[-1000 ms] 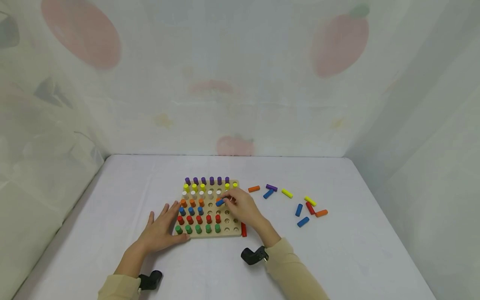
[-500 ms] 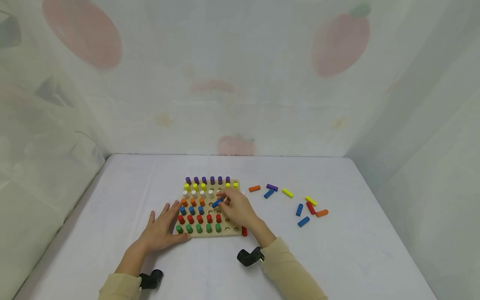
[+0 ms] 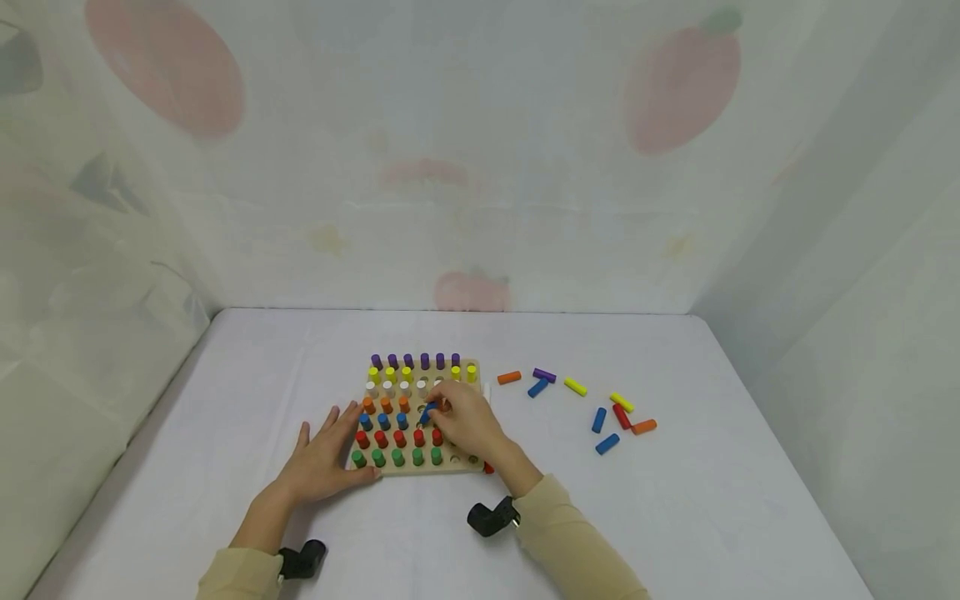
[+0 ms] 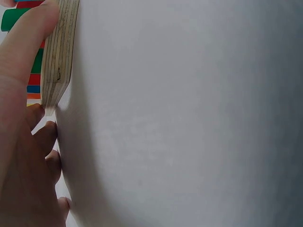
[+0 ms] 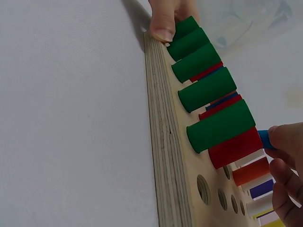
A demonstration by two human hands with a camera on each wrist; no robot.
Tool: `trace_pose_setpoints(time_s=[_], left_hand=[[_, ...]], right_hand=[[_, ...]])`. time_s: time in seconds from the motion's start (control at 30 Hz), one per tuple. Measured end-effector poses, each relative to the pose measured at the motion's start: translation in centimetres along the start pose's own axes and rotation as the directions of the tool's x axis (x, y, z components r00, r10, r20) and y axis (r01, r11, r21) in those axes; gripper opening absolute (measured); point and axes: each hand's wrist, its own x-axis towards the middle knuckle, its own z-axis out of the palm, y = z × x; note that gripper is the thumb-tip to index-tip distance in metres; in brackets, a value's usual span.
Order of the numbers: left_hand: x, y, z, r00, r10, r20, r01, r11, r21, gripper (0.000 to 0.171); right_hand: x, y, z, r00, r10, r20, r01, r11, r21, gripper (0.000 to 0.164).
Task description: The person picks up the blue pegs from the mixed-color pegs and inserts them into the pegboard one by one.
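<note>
A wooden pegboard [image 3: 412, 472] lies on the white-covered table, with rows of purple, yellow, white, orange, blue, red and green pegs standing in it. My right hand [image 3: 471, 421] pinches a blue peg [image 3: 427, 413] between thumb and fingertips. This peg is tilted, its lower end close over the holes right of the blue row. In the right wrist view the held blue peg [image 5: 265, 139] shows behind a red peg [image 5: 235, 147]. My left hand [image 3: 318, 462] rests at the board's left side, fingers spread along the edge and thumb on the front corner.
Right of the board lie loose pegs, among them an orange peg [image 3: 509, 377], a purple peg [image 3: 544, 375], a yellow peg [image 3: 575, 387] and a red peg [image 3: 622, 416]. Beside the board's right edge are a white peg [image 3: 487, 392] and a partly hidden red peg [image 3: 489, 468].
My right hand has shifted slightly left, and the blue peg in it has turned from nearly level to steeper, with its end lower toward the board. My left hand keeps its place.
</note>
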Motion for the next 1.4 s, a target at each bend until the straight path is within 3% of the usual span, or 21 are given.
trace_pose_setpoints(time_s=[1.4], left_hand=[[0.0, 0.0, 0.1, 1.0, 0.002, -0.008, -0.002, 1.0, 0.001, 0.106]], right_hand=[[0.1, -0.4, 1.1, 0.997, -0.08, 0.0, 0.079, 0.992, -0.095, 0.011]])
